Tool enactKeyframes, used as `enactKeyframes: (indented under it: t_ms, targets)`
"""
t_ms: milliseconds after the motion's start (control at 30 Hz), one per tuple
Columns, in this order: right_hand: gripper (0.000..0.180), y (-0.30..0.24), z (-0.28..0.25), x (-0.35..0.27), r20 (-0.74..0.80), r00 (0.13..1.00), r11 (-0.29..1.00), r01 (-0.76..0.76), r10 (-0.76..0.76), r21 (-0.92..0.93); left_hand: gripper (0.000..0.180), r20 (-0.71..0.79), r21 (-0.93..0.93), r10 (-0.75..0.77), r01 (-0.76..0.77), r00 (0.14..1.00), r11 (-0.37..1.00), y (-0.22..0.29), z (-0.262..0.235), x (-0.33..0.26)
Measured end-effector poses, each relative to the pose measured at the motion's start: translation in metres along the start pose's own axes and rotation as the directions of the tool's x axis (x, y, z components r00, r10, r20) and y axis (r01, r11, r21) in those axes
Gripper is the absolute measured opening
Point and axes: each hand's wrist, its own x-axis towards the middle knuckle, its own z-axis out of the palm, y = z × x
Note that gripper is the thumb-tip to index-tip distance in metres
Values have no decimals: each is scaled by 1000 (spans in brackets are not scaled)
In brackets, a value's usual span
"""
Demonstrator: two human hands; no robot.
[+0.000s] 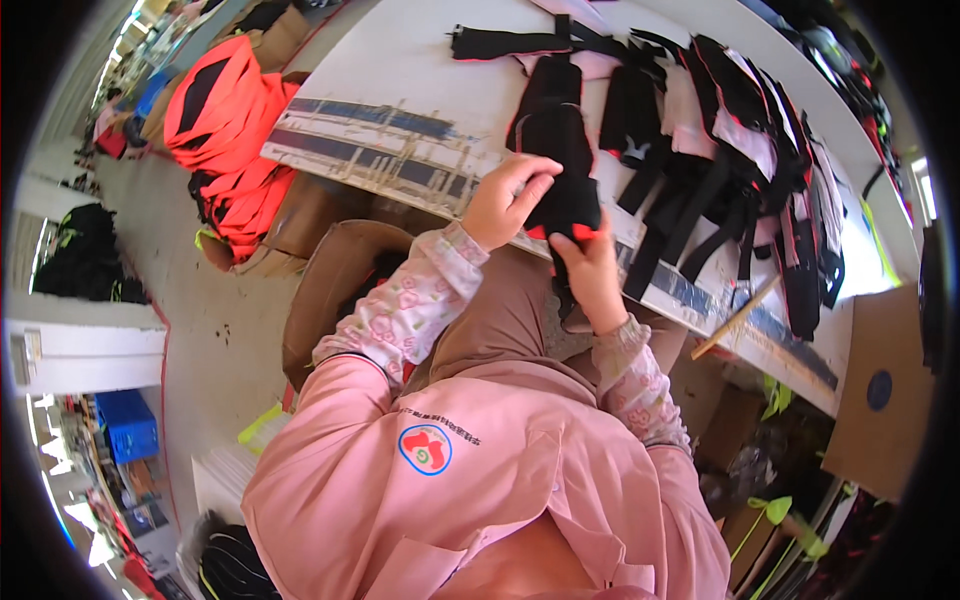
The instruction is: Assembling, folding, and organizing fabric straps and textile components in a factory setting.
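A padded black fabric piece (552, 110) with thin red edging and a bright red patch at its lower end lies over the near edge of the white table. My left hand (505, 202) is closed at its left side, thumb and forefinger pinched together against the cloth. Lower down, my right hand (592, 272) grips the bottom end, thumb on top and the other fingers mostly hidden beneath. A black strap (562, 285) hangs below it toward my lap.
Several black and white strapped fabric pieces (740, 120) are heaped on the table (400, 60) to the right. A wooden stick (735, 318) juts from the near edge. Orange fabric (225, 110) is piled at the left, with an open cardboard box (325, 290) beside my left arm.
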Motion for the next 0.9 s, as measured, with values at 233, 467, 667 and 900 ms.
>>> enactKeyframes:
  t_ms: [233,467,667,900]
  targets:
    - [76,8,-5,-12,52,983,813,174,-175,-556,26,204,-149,-449,481,870,864,-24,32,-26]
    - [73,-4,3,-9,127,973,750,229,-191,-621,35,-128,-35,-325,324,937,946,-24,25,-3]
    - [28,-30,20,-11,273,948,856,274,-163,-438,37,-479,451,-51,296,876,842,-68,-54,35]
    - [17,-55,44,-38,423,874,897,367,-240,-248,42,-528,541,-39,372,848,754,-84,-152,33]
